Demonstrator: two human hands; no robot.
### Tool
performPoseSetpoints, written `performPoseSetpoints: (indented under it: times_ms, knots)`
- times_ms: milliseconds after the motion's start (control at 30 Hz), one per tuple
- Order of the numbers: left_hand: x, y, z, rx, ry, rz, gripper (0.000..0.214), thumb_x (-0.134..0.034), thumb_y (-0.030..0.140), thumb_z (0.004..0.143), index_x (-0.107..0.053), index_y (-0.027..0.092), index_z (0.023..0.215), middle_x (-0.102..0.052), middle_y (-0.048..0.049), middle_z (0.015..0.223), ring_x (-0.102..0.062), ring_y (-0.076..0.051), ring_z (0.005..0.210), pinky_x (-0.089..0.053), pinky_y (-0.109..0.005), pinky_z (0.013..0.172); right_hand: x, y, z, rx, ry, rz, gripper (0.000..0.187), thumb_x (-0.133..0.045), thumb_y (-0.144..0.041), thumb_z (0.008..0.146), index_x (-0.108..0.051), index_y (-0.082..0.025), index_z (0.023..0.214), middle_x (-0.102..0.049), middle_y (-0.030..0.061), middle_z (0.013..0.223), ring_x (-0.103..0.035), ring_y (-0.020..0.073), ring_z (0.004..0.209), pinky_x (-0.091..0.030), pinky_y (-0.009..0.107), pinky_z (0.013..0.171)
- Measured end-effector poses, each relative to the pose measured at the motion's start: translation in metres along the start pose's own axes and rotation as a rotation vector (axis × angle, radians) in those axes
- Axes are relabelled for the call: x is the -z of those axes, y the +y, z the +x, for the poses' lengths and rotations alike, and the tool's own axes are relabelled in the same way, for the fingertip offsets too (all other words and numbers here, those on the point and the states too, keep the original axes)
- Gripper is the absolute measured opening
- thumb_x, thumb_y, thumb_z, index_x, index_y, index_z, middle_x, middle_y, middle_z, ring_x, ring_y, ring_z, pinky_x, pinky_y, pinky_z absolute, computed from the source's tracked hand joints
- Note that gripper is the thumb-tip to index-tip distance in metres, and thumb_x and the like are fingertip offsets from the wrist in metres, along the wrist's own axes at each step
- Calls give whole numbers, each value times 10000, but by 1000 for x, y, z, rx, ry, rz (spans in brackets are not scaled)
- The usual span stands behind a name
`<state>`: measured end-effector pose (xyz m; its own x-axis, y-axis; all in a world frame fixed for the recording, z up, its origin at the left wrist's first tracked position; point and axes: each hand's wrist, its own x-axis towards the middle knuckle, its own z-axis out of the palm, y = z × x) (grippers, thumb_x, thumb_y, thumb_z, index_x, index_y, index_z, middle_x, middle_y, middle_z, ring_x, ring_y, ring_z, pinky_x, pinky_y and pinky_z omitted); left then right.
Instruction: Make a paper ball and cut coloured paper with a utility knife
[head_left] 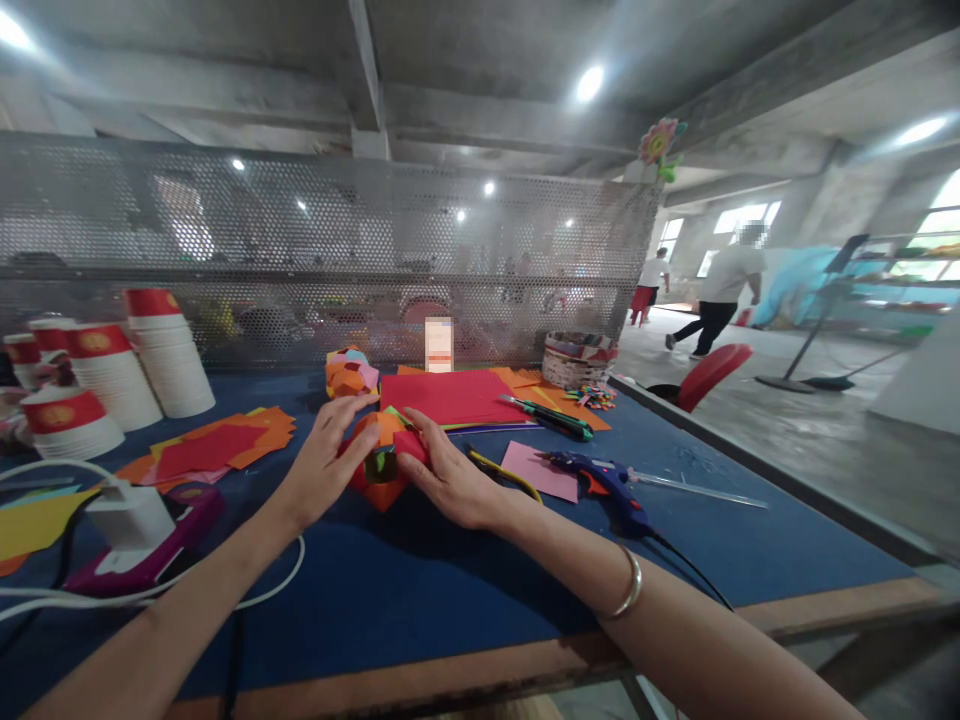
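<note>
Between my two hands is a hollow folded-paper ball (pixel 382 490) of orange and red pieces, with a dark opening and some green showing inside. My left hand (pixel 330 445) wraps its left side, fingers curved over the top. From the right, my right hand (pixel 450 475) presses its fingers on the red part; a bangle (pixel 628 583) circles that wrist. Behind the left hand stands a finished-looking multicoloured paper ball (pixel 351 372). A stack of red paper (pixel 450 398) lies just beyond my hands, and a yellow-handled tool (pixel 502 472), partly hidden, is by the right hand.
A blue glue gun (pixel 604 480) with a clear glue stick and a green utility knife (pixel 551 415) lie right. Paper cups (pixel 112 370), loose paper (pixel 217 445) and a purple power strip (pixel 150 545) with cables are left. A basket (pixel 579 358) stands by the mesh panel (pixel 315 230).
</note>
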<state>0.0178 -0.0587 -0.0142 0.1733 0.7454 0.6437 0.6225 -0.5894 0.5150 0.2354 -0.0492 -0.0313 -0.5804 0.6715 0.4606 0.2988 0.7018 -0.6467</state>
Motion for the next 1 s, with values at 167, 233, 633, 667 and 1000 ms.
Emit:
performPoseSetpoints:
  times_ms: [167, 233, 633, 667, 1000]
  knots:
    - [1, 8, -4, -216, -28, 88, 478, -572, 305, 948, -489, 262, 1417, -493, -97, 1462, -434, -250, 1427, -321, -497, 1242, -3, -2, 0, 24, 23, 15, 597, -439, -465, 1070, -267, -171, 1561, -379, 205, 1607, -360, 249, 1518, -283, 500, 1256]
    - [-1, 7, -5, -273, -45, 119, 454, -506, 220, 972, -485, 276, 1422, -509, -82, 1451, -444, -228, 1423, -347, -472, 1231, -3, -3, 1, 35, 28, 18, 567, -436, -449, 1073, -293, -164, 1541, -403, 207, 1585, -378, 248, 1503, -293, 493, 1250]
    - [-7, -4, -6, -270, 15, 165, 406, -412, 136, 993, -457, 262, 1377, -583, -73, 1356, -550, -215, 1317, -464, -411, 1134, -5, -5, 2, 44, 51, 16, 473, -405, -373, 1078, -361, -141, 1487, -461, 202, 1527, -415, 244, 1462, -330, 483, 1224]
    - [-7, -4, -6, -270, 16, 167, 408, -410, 135, 995, -453, 263, 1380, -581, -72, 1360, -545, -214, 1323, -460, -409, 1139, -5, -5, 2, 48, 48, 12, 479, -405, -365, 1078, -354, -148, 1501, -453, 196, 1537, -409, 240, 1468, -319, 482, 1232]
    - [-10, -2, -9, -273, 2, 194, 435, -398, 126, 988, -423, 255, 1403, -565, -83, 1374, -541, -222, 1336, -463, -412, 1146, -3, -4, 3, 44, -2, -8, 594, -401, -365, 1080, -248, -183, 1624, -336, 186, 1631, -339, 256, 1522, -276, 500, 1254]
